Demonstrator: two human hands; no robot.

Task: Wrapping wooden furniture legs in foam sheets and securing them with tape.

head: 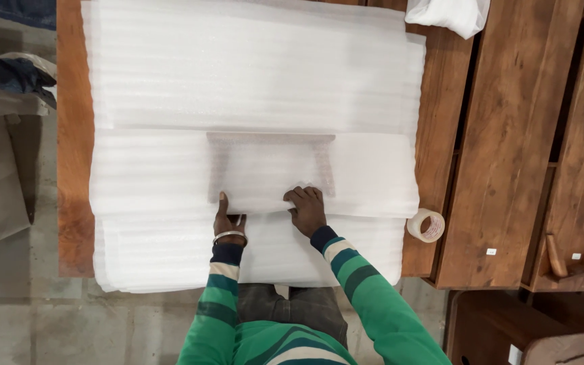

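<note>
While folding foam sheet [251,169] over small wooden stool [270,162] on counter [74,169]: left hand [228,222] fingers pinching sheet edge, right hand [307,208] fingers curled, pressing. Next, probably tucking fold snugly.

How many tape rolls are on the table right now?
1. The tape roll lies on the wooden table, just off the foam sheets' right edge, beyond the right hand. Others may be hidden under the foam.
</note>
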